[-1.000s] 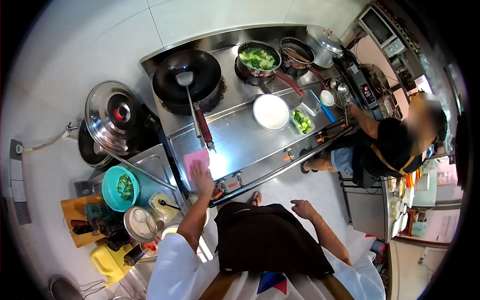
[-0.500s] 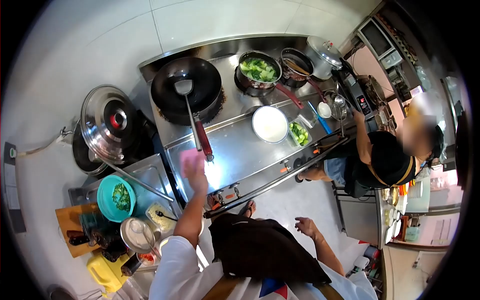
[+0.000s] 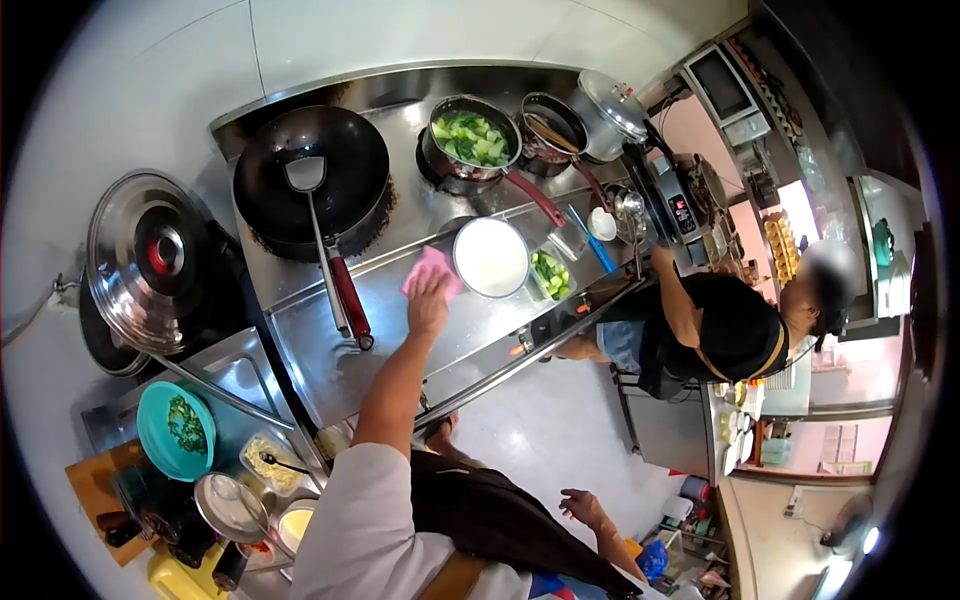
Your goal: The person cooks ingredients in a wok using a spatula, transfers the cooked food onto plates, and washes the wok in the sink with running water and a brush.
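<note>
My left hand point(image 3: 430, 308) presses a pink cloth point(image 3: 433, 272) onto the stainless steel counter point(image 3: 390, 345), just left of a white bowl point(image 3: 491, 257). The bowl holds something white. Farther left sits a black wok point(image 3: 270, 180) with a metal spatula point(image 3: 318, 230) resting in it; the spatula's handle lies beside the wok's red-brown handle point(image 3: 349, 300). Low in front of my body my right hand point(image 3: 583, 508) hangs over the floor, holding nothing, its fingers loosely apart.
Behind the bowl stand a pot of greens point(image 3: 470, 140), a smaller pot point(image 3: 553, 135) and a lidded steel pot point(image 3: 610, 110). A box of cut greens point(image 3: 552, 275) is right of the bowl. Another person point(image 3: 715, 320) stands at the right. A teal basin point(image 3: 165, 455) sits lower left.
My left hand has slid the pink cloth rightward along the counter, from near the wok's handle to beside the white bowl. My view has shifted right. My right hand still hangs low.
</note>
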The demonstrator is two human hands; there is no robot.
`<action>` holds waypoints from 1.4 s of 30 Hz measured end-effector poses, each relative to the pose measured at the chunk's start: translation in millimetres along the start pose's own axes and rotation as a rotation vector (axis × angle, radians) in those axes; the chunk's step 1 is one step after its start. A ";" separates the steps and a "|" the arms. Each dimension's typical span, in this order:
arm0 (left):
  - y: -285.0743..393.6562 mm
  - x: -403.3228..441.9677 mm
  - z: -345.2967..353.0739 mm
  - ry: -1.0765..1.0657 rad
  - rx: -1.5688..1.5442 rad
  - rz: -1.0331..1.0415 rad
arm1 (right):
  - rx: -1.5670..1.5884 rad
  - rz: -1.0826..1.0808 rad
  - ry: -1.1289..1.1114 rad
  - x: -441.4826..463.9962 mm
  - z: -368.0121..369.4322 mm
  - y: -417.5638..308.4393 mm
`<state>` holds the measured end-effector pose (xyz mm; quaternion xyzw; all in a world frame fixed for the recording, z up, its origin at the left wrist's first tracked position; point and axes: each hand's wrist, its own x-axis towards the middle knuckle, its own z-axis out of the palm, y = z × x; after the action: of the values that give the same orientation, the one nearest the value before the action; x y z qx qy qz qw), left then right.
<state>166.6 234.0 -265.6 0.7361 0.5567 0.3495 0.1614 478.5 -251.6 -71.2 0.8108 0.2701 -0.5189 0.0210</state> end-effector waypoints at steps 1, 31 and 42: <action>5.4 -5.5 6.8 0.006 -0.029 0.037 | 0.027 -0.002 0.009 5.5 -3.1 -5.9; 54.0 -249.5 -48.2 -0.133 0.136 -0.291 | -0.438 -0.574 -0.151 191.3 -81.0 -164.7; 61.9 -237.7 -43.2 -0.622 0.255 -0.589 | -0.605 -0.702 -0.118 225.5 -116.9 -164.0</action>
<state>148.1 -14.5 -276.0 0.6302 0.7062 -0.0209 0.3220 571.3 18.9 -169.2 0.5968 0.6655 -0.4379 0.0951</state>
